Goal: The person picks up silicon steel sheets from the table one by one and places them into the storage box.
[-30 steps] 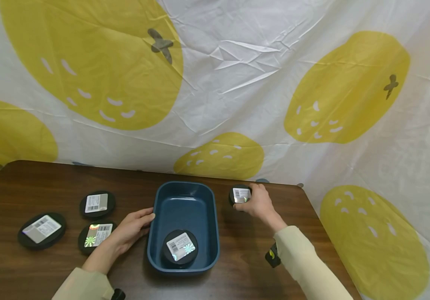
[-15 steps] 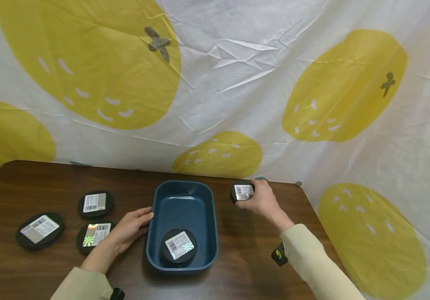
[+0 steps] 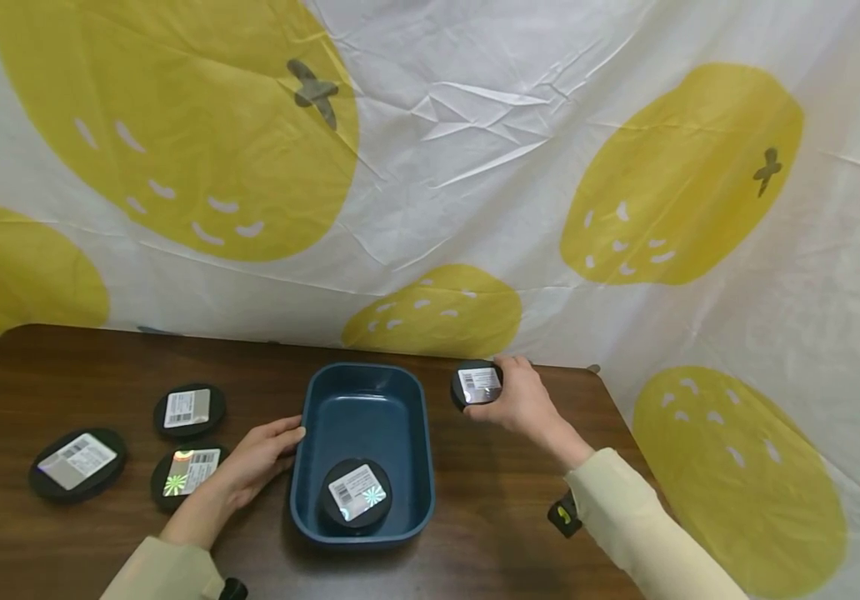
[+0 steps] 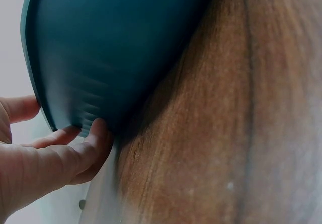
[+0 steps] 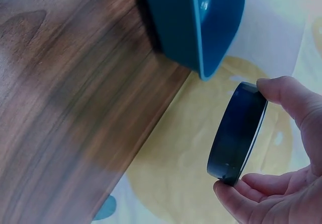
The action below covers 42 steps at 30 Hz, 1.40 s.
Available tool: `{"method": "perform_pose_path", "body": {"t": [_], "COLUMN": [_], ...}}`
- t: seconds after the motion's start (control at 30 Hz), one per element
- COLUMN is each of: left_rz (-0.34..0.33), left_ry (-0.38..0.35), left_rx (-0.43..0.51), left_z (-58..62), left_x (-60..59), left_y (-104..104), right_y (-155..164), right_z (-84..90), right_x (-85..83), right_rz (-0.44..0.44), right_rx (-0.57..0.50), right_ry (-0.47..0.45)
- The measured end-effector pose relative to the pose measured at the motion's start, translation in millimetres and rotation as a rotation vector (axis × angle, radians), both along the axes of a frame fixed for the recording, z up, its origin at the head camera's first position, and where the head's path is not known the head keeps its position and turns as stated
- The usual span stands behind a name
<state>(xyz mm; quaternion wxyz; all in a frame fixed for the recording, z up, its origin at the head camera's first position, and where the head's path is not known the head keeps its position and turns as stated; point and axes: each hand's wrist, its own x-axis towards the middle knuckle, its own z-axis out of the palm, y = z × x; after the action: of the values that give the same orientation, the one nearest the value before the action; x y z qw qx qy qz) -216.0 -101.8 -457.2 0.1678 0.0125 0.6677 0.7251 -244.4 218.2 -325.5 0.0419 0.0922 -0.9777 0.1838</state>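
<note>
My right hand (image 3: 522,404) grips a flat round black case (image 3: 477,384) by its edge, thumb on one side and fingers on the other. In the right wrist view the black case (image 5: 237,133) is tilted and held off the table. A silver-white label covers part of its face. My left hand (image 3: 257,458) holds the left side of a deep blue rectangular dish (image 3: 358,417). Its thumb is at the rim and its fingertips touch the outer wall, as the left wrist view of the dish (image 4: 115,43) shows. Another labelled black case (image 3: 356,498) lies in the dish's near end.
Three more labelled black cases lie on the brown wooden table (image 3: 265,550), left of the dish: a far one (image 3: 189,411), a near one (image 3: 188,475) partly behind my left arm, and a leftmost one (image 3: 77,465). A white cloth (image 3: 430,192) with yellow fruit prints hangs behind.
The black case in my right hand has shifted slightly, lately a little to the left toward the dish. My left hand and the dish have stayed put.
</note>
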Motion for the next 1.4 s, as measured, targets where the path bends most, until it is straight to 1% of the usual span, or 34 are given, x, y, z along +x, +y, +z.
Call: {"method": "perform_pose_path", "body": {"t": [0.27,0.53,0.73,0.93,1.23,1.4], "left_rz": [0.004,0.006,0.004,0.008,0.006,0.006], "left_ry": [0.003,-0.001,0.008,-0.006,-0.003,-0.002], "left_rx": [-0.001,-0.012,-0.008,-0.01,-0.012,-0.009], "left_z": [0.4,-0.6,-0.8,-0.4,0.1,0.5], "left_x": [0.5,-0.7,-0.1,0.5,-0.5,-0.7], "left_y": [0,-1,-1,-1,-1,0], "right_y": [-8,-18,-25,-34,-50,-57], "right_z": [7.2,10.2,11.8,12.1,12.5,10.0], "right_x": [6.4,12.9,18.1,25.4,39.5,42.1], "right_rz": [0.031,0.073,0.106,0.147,0.24,0.295], "right_rx": [-0.004,-0.008,-0.022,-0.032,-0.072,-0.059], "right_ry": [-0.016,-0.016,0.006,0.018,-0.023,-0.006]}}
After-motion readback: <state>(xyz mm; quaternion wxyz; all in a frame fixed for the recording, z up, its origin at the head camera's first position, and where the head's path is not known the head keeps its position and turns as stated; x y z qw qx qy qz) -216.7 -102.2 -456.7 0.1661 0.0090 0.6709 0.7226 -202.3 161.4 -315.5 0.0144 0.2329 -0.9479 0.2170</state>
